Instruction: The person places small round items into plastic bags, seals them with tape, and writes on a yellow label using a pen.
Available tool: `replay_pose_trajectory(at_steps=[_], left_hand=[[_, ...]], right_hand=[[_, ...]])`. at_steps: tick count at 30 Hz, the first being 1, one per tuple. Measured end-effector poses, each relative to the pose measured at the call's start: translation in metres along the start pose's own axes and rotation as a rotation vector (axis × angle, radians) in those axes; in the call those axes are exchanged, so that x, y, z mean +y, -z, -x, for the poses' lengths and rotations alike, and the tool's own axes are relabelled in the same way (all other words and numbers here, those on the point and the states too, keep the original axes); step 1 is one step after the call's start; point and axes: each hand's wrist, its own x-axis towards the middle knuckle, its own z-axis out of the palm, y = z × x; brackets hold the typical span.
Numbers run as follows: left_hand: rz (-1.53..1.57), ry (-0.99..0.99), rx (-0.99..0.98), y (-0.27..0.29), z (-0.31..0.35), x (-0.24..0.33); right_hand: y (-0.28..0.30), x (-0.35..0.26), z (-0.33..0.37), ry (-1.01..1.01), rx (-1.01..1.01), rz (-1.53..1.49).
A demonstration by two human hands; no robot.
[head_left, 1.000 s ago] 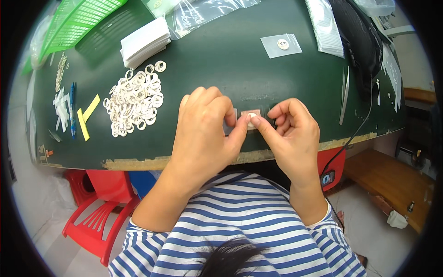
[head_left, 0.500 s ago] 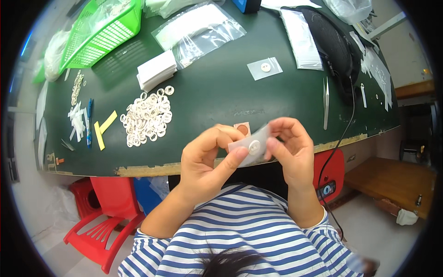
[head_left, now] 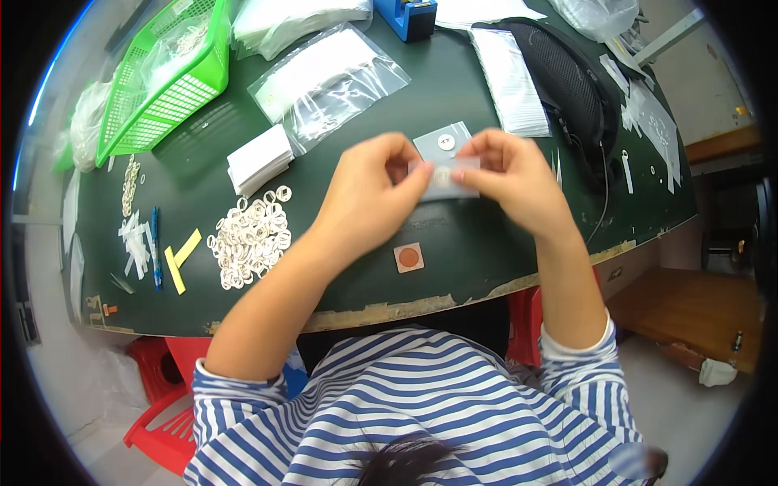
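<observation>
My left hand (head_left: 371, 188) and my right hand (head_left: 519, 176) pinch opposite sides of a small translucent plastic bag (head_left: 455, 190), a pale round piece blurred inside it. Just beyond, partly covered by that bag and my hands, another small clear bag with a white round disc (head_left: 446, 142) lies on the table. Whether the two bags touch, I cannot tell. Nearer the table's edge sits a pale square piece with a copper-coloured circle (head_left: 409, 257). Left of my left forearm is a heap of white rings (head_left: 251, 241).
A stack of white cards (head_left: 260, 159), a larger clear bag (head_left: 348, 89) and a green basket (head_left: 166, 105) stand at the back left. Yellow strips (head_left: 180, 263) and a blue pen (head_left: 156, 247) lie left. A blue tape dispenser (head_left: 408, 18) and a black case (head_left: 567, 97) are at the back.
Both hands have moved away from my body with the small bag, over to the bag lying on the table. The copper-circled square now shows fully. The whole view has shifted a little.
</observation>
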Motion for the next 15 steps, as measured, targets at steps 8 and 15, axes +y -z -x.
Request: replay_pose_trajectory(at_steps=[8,15], left_hand=[[-0.359,-0.079,0.051,-0.021,-0.041,-0.018],[-0.391,-0.45,0.057,-0.019,-0.036,-0.012]], right_hand=[[0.024,0.001,-0.047,0.02,-0.033,0.241],[0.047,-0.009,-0.026,-0.103,-0.24,0.197]])
